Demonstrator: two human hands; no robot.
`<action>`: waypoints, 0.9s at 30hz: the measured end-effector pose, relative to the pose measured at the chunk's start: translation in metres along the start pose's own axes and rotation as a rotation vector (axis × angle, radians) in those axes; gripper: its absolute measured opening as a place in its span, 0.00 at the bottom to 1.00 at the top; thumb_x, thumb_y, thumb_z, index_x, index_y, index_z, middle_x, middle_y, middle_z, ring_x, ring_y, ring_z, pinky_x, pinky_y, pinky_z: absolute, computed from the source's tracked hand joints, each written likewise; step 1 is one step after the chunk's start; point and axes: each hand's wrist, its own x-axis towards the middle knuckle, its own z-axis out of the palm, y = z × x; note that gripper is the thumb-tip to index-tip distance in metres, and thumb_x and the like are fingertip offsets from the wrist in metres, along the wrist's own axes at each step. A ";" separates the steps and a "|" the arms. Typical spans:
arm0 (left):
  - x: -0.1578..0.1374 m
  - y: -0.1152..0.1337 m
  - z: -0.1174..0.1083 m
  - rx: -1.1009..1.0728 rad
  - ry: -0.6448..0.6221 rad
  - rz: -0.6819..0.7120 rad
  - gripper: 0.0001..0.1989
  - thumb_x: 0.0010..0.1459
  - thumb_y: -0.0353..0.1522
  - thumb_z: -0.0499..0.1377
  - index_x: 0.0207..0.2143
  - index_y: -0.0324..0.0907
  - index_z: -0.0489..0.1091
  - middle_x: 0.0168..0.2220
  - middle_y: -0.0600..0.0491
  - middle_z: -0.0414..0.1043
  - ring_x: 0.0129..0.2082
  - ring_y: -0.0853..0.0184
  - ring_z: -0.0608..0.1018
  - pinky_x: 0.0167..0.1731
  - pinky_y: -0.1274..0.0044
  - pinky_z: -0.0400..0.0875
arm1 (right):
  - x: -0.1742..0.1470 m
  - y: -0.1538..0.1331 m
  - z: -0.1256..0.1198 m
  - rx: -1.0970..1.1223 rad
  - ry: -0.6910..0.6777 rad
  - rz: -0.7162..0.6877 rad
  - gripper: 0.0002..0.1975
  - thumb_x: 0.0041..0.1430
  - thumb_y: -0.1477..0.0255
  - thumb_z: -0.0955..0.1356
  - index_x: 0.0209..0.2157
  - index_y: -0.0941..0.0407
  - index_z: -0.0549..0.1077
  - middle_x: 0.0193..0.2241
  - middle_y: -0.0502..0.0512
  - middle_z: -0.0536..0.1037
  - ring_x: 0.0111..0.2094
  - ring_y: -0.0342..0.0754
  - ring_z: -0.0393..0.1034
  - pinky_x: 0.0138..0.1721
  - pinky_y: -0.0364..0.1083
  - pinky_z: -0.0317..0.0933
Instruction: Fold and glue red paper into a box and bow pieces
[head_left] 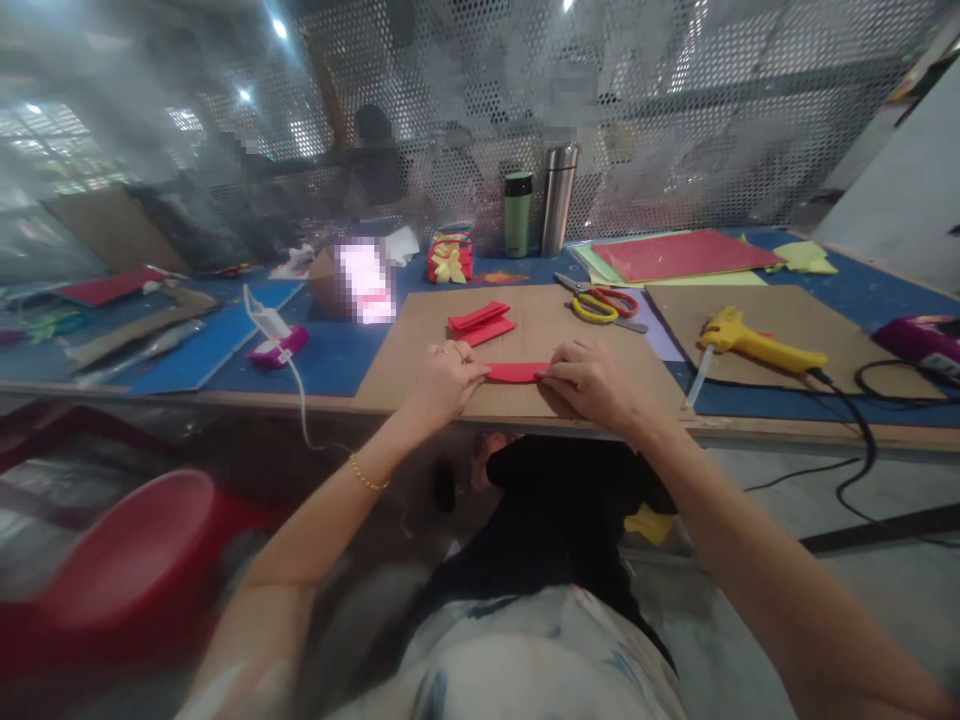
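Observation:
A narrow red strip (514,373), paper or felt by its look, stretches between my two hands just over the cardboard sheet (405,345). My left hand (450,378) pinches its left end, and my right hand (581,378) has the right end between thumb and fingers. Behind the strip lies a folded red piece (481,323) of similar material, close to my left fingertips. Two pairs of scissors, one with yellow handles (595,308) and one with orange handles (619,301), rest beyond my right hand.
To the right, a yellow glue gun (761,342) with a trailing cord lies on another cardboard piece (795,300). Coloured sheets (690,254), a green flask (517,215) and a steel bottle (559,200) stand farther back. A lit phone (366,280) and purple power adapter (278,347) are left.

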 end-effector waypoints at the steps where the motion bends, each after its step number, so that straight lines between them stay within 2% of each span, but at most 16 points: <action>1: -0.002 -0.003 -0.003 -0.023 -0.009 -0.022 0.13 0.73 0.34 0.58 0.46 0.46 0.84 0.46 0.46 0.79 0.49 0.58 0.75 0.54 0.63 0.64 | -0.001 0.000 -0.001 0.024 0.003 -0.001 0.19 0.75 0.66 0.64 0.33 0.54 0.84 0.35 0.61 0.79 0.41 0.55 0.69 0.47 0.54 0.62; 7: -0.001 -0.014 -0.011 -0.254 -0.048 -0.097 0.09 0.69 0.32 0.61 0.38 0.44 0.82 0.42 0.49 0.82 0.47 0.59 0.78 0.54 0.65 0.70 | -0.003 -0.002 -0.006 0.190 -0.002 0.091 0.16 0.72 0.67 0.66 0.31 0.54 0.82 0.33 0.59 0.79 0.37 0.53 0.72 0.42 0.49 0.64; 12: -0.001 -0.011 -0.013 -0.277 -0.030 -0.135 0.06 0.67 0.33 0.63 0.37 0.43 0.80 0.42 0.49 0.81 0.47 0.59 0.78 0.54 0.65 0.72 | 0.005 -0.004 -0.009 0.219 -0.028 0.200 0.15 0.69 0.66 0.67 0.29 0.54 0.80 0.33 0.58 0.81 0.35 0.51 0.73 0.40 0.48 0.63; 19: 0.002 -0.012 -0.014 -0.313 -0.057 -0.197 0.08 0.67 0.33 0.61 0.34 0.43 0.78 0.39 0.50 0.81 0.45 0.60 0.78 0.53 0.65 0.72 | 0.021 -0.021 -0.036 0.167 -0.171 0.425 0.13 0.66 0.64 0.70 0.29 0.53 0.82 0.27 0.53 0.82 0.30 0.48 0.71 0.32 0.45 0.59; 27: 0.013 -0.009 -0.015 -0.286 -0.122 -0.314 0.10 0.66 0.35 0.60 0.31 0.43 0.75 0.38 0.48 0.81 0.40 0.60 0.78 0.45 0.67 0.72 | 0.029 -0.011 -0.024 0.121 -0.214 0.446 0.10 0.64 0.67 0.69 0.32 0.54 0.82 0.31 0.54 0.84 0.31 0.49 0.72 0.32 0.45 0.61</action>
